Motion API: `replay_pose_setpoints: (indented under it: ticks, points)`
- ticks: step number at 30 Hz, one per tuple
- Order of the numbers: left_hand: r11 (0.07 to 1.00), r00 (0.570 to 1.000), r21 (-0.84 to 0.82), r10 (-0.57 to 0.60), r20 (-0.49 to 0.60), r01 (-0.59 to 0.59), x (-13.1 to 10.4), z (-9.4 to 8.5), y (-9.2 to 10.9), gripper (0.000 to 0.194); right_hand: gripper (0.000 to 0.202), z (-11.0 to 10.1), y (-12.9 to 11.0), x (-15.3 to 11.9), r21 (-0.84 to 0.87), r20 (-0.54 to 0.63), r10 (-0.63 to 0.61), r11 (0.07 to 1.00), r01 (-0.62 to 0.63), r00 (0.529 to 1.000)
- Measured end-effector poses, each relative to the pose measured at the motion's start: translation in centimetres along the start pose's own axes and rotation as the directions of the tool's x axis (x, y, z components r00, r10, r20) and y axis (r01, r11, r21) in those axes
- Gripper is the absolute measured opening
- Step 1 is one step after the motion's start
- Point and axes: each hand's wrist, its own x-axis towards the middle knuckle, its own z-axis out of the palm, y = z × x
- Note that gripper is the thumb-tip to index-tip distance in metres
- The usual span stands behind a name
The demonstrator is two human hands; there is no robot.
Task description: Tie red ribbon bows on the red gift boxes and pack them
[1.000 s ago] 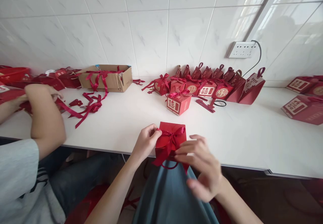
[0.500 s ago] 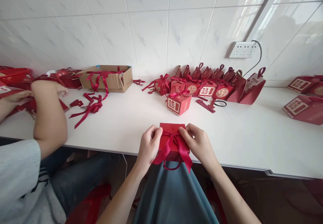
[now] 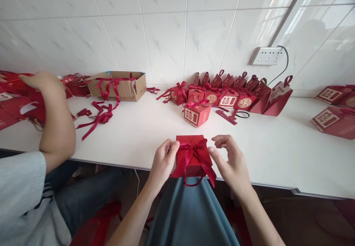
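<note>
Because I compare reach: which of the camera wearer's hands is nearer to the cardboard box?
Left. The left hand is in front and right of the cardboard box; the right hand is also in front, farther right.

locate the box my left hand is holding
In the head view, the red box is low, just right of centre, at the near edge of the white table, between the left hand and right hand; another red box stands beyond.

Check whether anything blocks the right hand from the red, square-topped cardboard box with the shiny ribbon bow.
Nothing visible does: only a small open gap separates the right hand from the red, square-topped cardboard box. The left hand is at its opposite side.
</note>
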Motion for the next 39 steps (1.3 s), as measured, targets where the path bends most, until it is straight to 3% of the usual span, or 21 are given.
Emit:
replay_pose_setpoints:
  ticks: [2,4,6,9,12,18,28,31,34,36,39]
  points:
    - [0.996,0.996,0.055,0.070,-0.055,-0.067,0.1,-0.5,0.4,0.027,0.037,-0.2,-1.5,-0.9,-0.135,0.096,-0.238,0.959,0.250,0.966]
    - [0.964,0.970,0.167,0.225,-0.093,-0.208,0.4,-1.0,1.1,0.016,0.042,0.4,-2.6,-1.7,-0.212,0.242,-0.382,0.876,0.433,0.892]
    - [0.888,0.926,0.282,0.376,0.013,-0.364,1.0,-1.3,2.1,0.009,0.031,1.4,-2.8,-2.3,-0.260,0.280,-0.428,0.828,0.497,0.859]
    - [0.803,0.869,0.346,0.398,0.294,-0.485,1.8,-1.4,3.2,0.014,0.019,2.7,-2.1,-2.8,-0.248,0.182,-0.456,0.836,0.489,0.871]
    - [0.765,0.840,0.387,0.359,0.407,-0.514,2.1,-1.0,3.2,0.012,0.017,3.3,-1.3,-3.1,-0.191,0.078,-0.472,0.857,0.478,0.878]
    - [0.766,0.856,0.405,0.365,0.366,-0.500,2.1,-0.4,2.3,0.006,0.018,3.1,-1.0,-3.5,-0.096,0.032,-0.486,0.868,0.487,0.873]
    - [0.798,0.881,0.393,0.342,0.328,-0.457,2.1,-0.2,2.3,0.005,0.016,2.2,-1.2,-3.4,-0.036,0.063,-0.548,0.834,0.551,0.834]
    - [0.792,0.878,0.401,0.341,0.336,-0.461,2.0,-0.2,2.3,0.004,0.013,0.8,-0.8,-3.5,-0.083,-0.031,-0.433,0.899,0.430,0.901]
    - [0.787,0.875,0.405,0.338,0.347,-0.465,2.0,-0.2,2.4,0.005,0.024,-0.5,-0.5,-3.7,-0.152,0.029,-0.085,0.984,0.088,0.996]
    - [0.784,0.874,0.409,0.339,0.348,-0.467,2.0,-0.2,2.4,0.005,0.034,-0.9,-0.5,-3.8,-0.129,0.181,0.167,0.981,-0.145,0.969]
    - [0.782,0.873,0.409,0.343,0.347,-0.469,1.9,-0.1,2.5,0.005,0.039,-0.9,-0.5,-3.8,-0.026,0.297,0.352,0.932,-0.361,0.888]
